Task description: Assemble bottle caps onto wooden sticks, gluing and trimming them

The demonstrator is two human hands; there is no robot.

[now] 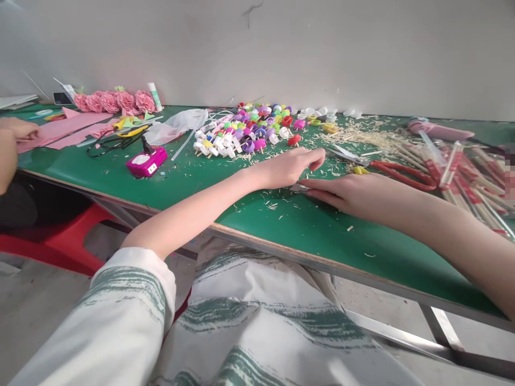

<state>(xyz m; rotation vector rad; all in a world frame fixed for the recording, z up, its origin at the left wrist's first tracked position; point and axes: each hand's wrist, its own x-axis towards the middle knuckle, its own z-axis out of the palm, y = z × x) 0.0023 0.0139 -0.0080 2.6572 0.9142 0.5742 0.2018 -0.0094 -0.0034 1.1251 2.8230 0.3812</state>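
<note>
- The right hand (341, 193) is closed around a flat grey tool (299, 187), whose tip pokes out past the fingers toward the left hand. The low, flat hold probably keeps that tip steady and under control.
- The left hand (292, 166) bends over just beyond the tool, fingers curled. Whether it grips anything I cannot tell, as its own back hides the space beneath.
- The 2 hands meet near the front of the green table (346, 252), presumably because elbows stay easy there. Pale shavings (271, 205) lie right beside them.
- Behind the left hand sits a heap of coloured rings (261, 131), many with short pale pegs; it seems set within a short reach.
- Orange-handled scissors (402, 172) lie just behind the right hand, blades toward the heap, likely parked there for easy pickup.
- Red-wrapped sticks (462, 177) lie to the right, apparently kept clear of the fingers.
- At far left, a co-worker's hand (20, 128) rests by pink paper (76, 126), well apart from these 2 hands.
</note>
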